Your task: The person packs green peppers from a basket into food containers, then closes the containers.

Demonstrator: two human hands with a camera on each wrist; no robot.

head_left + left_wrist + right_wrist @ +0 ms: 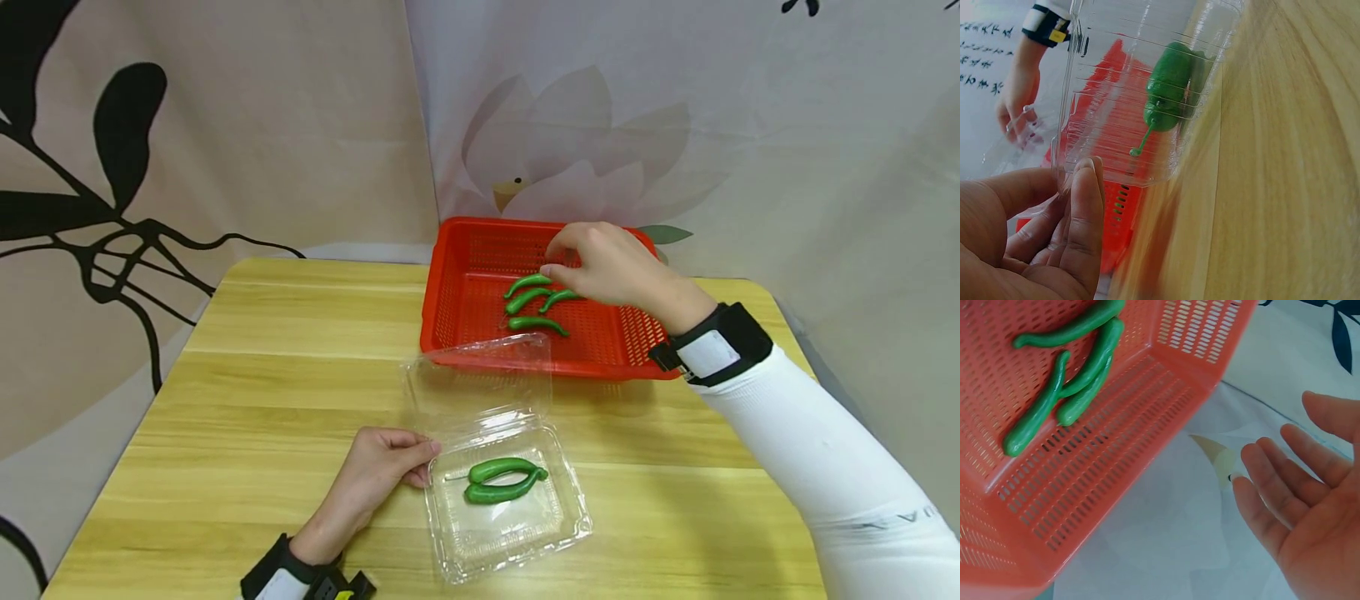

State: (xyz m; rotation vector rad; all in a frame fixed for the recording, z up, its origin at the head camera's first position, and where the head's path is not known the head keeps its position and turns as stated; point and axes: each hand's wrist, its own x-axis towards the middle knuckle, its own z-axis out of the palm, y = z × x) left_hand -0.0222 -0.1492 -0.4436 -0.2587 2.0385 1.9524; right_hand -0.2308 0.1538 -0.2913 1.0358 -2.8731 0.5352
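Two green chili peppers (501, 492) lie in the base of a clear plastic clamshell box (517, 537), its lid (480, 379) tilted back toward the basket. My left hand (382, 468) pinches the box's left edge between thumb and fingers; the left wrist view shows this grip (1054, 231) close up. Above the red plastic basket (555, 367) hovers my right hand (611, 265), near several green chili peppers (536, 323) inside. In the right wrist view that hand (1310, 481) has spread, slightly bent fingers and nothing in them.
The wooden table (285, 400) carries the box at its front middle and the basket at its back edge. A printed cloth backdrop (300, 125) hangs directly behind the basket. The lid's far edge overlaps the basket's front rim in the head view.
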